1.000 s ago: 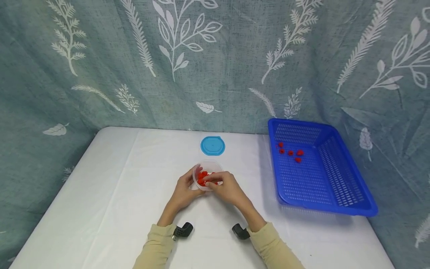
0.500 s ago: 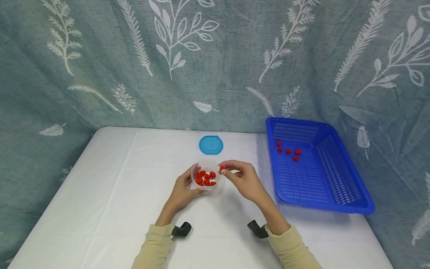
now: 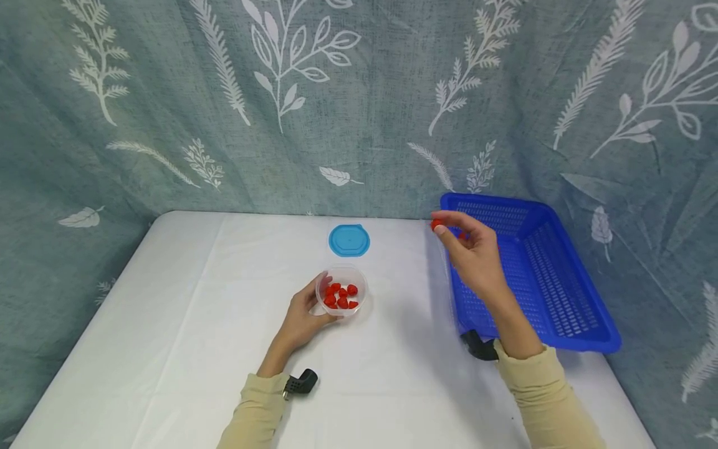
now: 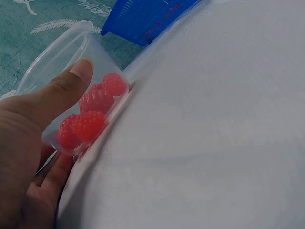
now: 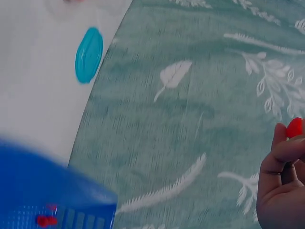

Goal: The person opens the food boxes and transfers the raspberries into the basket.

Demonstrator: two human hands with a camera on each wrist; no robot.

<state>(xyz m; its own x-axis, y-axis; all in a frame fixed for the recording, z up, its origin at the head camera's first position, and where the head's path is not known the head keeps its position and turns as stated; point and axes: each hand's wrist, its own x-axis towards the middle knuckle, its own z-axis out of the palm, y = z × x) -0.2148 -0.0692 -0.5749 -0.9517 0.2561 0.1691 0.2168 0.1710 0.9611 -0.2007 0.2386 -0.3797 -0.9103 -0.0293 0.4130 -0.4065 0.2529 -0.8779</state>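
Note:
My left hand [image 3: 303, 318] grips a clear plastic cup [image 3: 343, 272] on the table, with thumb and fingers round its sides. Several raspberries [image 4: 89, 126] lie at the bottom of that cup. Between thumb and fingertips my right hand [image 3: 473, 255] pinches one raspberry [image 3: 436, 224], held up over the left rim of a blue plastic basket [image 3: 586, 280]. That pinched raspberry shows at the right edge of the right wrist view. Other raspberries [image 5: 45, 220] lie inside the basket, mostly hidden behind my right hand in the head view.
A round blue lid [image 3: 349, 241] lies on the white-covered table [image 3: 185, 349], behind the cup. The basket stands at the table's right side. A green leaf-patterned cloth [image 3: 387, 93] hangs along the back.
My right hand has left the cup with a raspberry in its fingers and moved right and up to the basket. The left hand keeps its hold on the cup.

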